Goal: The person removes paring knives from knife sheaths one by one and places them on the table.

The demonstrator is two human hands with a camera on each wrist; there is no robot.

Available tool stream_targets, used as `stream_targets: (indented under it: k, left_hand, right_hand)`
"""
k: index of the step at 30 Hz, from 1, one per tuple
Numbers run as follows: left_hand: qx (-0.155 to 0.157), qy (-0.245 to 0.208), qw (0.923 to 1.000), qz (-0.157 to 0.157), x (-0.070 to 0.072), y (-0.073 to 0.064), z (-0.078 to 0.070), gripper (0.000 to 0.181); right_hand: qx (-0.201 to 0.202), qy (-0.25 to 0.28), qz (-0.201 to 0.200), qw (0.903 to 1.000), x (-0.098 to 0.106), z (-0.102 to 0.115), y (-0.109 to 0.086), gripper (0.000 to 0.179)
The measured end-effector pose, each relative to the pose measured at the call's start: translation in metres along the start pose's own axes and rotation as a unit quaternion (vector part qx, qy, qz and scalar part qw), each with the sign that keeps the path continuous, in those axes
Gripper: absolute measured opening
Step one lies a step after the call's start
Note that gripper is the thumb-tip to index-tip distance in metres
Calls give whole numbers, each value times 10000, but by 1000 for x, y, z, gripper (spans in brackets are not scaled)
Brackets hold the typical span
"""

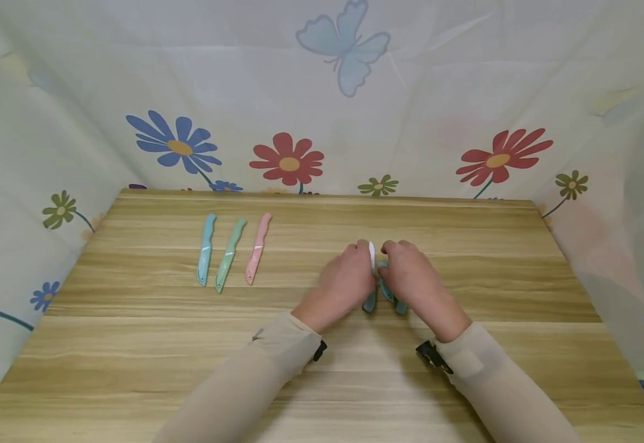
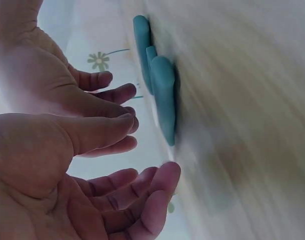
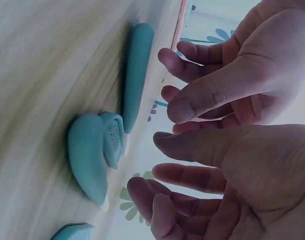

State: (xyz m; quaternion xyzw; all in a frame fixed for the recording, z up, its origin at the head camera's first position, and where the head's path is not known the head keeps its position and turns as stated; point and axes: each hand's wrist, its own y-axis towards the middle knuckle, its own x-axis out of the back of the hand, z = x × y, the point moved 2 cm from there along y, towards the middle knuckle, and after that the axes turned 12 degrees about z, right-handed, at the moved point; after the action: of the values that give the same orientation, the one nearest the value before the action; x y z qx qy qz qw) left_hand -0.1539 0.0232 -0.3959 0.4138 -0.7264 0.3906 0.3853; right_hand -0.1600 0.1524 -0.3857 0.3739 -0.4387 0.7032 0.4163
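Note:
My left hand (image 1: 346, 278) and right hand (image 1: 413, 274) hover side by side over paring knives on the table. In the wrist views, both hands have relaxed, slightly bent fingers and hold nothing. A knife with a teal handle (image 1: 369, 301) and bare white blade (image 1: 372, 252) lies by my left hand. Beside my right hand lies a second knife's teal handle (image 1: 401, 306), with a teal sheath (image 1: 385, 288) next to it. The right wrist view shows this handle (image 3: 87, 157) against the sheath (image 3: 112, 135), plus another teal piece (image 3: 75, 232) at the bottom edge, partly cut off.
Three sheathed knives lie apart on the left of the wooden table (image 1: 161, 344): blue (image 1: 205, 249), green (image 1: 230, 255) and pink (image 1: 258, 248). A flowered curtain (image 1: 410, 123) stands behind the table and along both sides.

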Motion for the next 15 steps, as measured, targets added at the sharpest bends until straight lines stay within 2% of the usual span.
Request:
stream_targets:
  k: [4,8,15]
  left_hand:
    - [-42,430,9990,-67,7,-6,1,40]
    - [-54,672,9976,-136,13,-10,6,40]
    - [-281,1243,9903,-552,25,-21,22,39]
  right_hand:
    - [77,8,-69,9999,1,3,-3,40]
    - [125,-73,-169,9998,3,6,-6,44]
    - [380,-321,-549,9973,4,11,-12,49]
